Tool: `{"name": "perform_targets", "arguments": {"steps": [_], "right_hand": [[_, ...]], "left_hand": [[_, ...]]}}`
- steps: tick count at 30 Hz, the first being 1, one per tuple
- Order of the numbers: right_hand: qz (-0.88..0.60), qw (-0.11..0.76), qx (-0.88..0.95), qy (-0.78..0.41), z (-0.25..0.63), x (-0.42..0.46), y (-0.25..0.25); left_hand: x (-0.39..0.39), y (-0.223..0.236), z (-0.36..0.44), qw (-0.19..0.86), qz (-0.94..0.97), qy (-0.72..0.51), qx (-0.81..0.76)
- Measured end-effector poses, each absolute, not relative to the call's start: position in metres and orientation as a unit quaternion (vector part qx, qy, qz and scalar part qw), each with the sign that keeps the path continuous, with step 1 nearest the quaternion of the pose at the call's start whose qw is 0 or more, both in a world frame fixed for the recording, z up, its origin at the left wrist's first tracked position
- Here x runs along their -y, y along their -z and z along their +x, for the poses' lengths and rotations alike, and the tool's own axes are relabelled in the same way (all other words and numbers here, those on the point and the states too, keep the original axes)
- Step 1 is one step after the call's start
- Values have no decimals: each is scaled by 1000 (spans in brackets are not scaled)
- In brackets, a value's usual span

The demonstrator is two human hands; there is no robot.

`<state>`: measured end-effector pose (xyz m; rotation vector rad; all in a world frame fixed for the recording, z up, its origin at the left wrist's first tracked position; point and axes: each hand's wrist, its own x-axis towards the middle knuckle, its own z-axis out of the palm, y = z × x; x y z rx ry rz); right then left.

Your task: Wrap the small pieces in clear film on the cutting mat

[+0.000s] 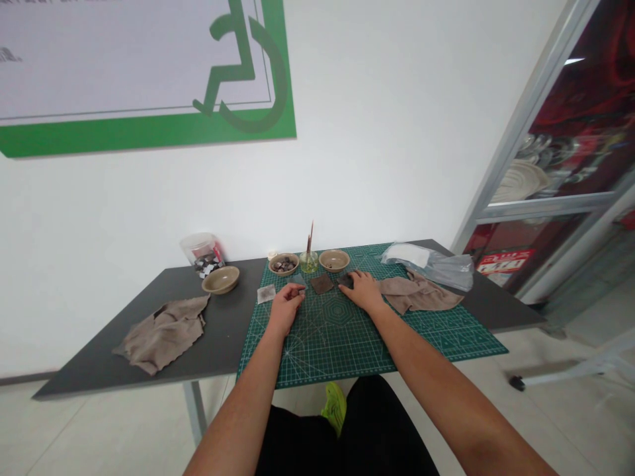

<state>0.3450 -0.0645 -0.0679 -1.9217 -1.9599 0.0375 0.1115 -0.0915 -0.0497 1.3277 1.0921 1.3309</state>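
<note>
My left hand is over the green cutting mat, fingers pinched together near a greyish translucent square. Whatever small piece is between the fingertips is too small to name. On the right, my right hand has its thumb and fingers at the edges of a dark square piece, partly hiding it. Between the two hands lies a brown square. A pale grey square rests at the mat's left edge.
Behind the squares stand a bowl of dark chips, a glass jar with thin sticks and a shallow bowl. Brown cloths lie at both sides. A plastic bag, another bowl and a clear tub sit farther out.
</note>
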Motion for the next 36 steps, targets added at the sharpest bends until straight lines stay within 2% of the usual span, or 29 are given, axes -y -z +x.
{"name": "perform_targets", "arguments": {"steps": [11,23,30,36], "right_hand": [[-687,224,691,12,340,77,55],[-657,210,724,19,342,79,53],[-675,337,657,-16,340,84,51],[-579,471,645,-164,320,85,33]], "left_hand": [[88,57,108,459,553,-533,-446],[89,55,109,462,548,-531,-452],[89,55,108,481,553,-523,-435],[88,57,108,521,532,-528,-408]]}}
